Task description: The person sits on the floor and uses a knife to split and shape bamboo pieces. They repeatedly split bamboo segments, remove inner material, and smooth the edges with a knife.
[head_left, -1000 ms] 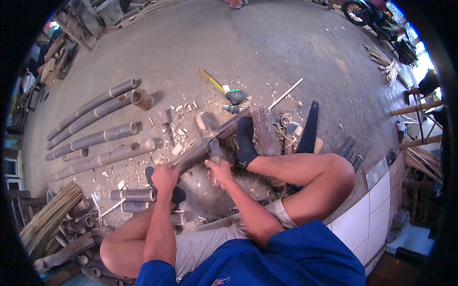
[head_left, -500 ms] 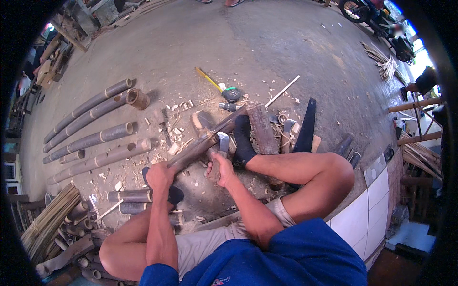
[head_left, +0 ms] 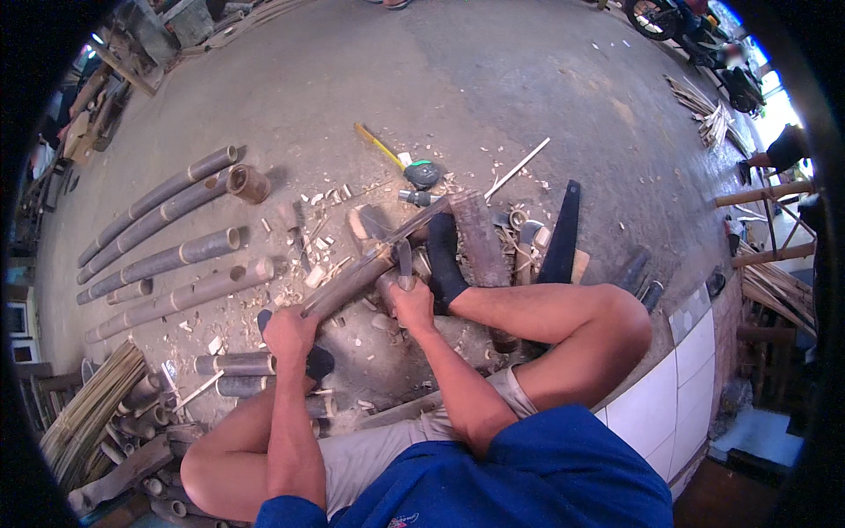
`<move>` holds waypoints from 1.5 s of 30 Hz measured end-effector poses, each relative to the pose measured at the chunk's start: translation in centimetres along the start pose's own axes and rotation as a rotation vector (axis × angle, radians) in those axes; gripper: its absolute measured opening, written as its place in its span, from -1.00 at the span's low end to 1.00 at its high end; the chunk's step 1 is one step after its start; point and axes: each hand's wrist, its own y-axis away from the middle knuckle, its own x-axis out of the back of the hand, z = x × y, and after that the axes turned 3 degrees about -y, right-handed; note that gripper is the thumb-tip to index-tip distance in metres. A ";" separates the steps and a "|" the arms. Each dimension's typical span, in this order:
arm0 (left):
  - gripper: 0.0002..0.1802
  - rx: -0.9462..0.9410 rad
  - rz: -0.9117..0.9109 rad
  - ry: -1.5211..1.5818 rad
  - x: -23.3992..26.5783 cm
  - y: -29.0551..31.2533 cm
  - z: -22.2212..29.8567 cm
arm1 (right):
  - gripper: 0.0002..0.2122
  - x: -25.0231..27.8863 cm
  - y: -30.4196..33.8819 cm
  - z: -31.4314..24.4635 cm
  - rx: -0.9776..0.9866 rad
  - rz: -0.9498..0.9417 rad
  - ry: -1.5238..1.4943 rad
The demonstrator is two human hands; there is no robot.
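Note:
A dark bamboo pole (head_left: 348,286) slants away from me to the right across the floor, its far part near my black-socked foot (head_left: 447,264). My left hand (head_left: 290,331) is closed around its near end. In my right hand (head_left: 411,304), also closed, is a knife (head_left: 405,260) with a short metal blade pointing away, right beside the pole. The knife's handle is mostly hidden by my fingers. A thick bamboo piece (head_left: 482,236) lies just beyond my foot.
Several bamboo poles (head_left: 180,253) lie to the left, and a bundle of strips (head_left: 97,414) is at lower left. Wood chips surround a tape measure (head_left: 422,174). A saw (head_left: 561,236) lies right of my foot. White tiles (head_left: 647,414) edge the floor at right.
My right hand has turned the knife, so its blade shows narrower and no longer lies across the pole. The left hand keeps its hold on the bamboo pole.

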 end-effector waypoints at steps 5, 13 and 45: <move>-0.62 0.011 -0.015 0.045 0.5 0.1 -0.4 | -0.78 0.8 0.7 -1.7 -0.294 -0.214 -0.436; -0.48 -0.073 -0.031 0.039 4.3 -2.4 -1.2 | -0.64 2.3 2.5 -5.3 -0.065 -0.175 0.176; -0.34 -0.078 0.202 0.142 5.6 -3.0 -1.3 | -0.72 7.0 -11.8 -11.7 1.065 -0.206 1.584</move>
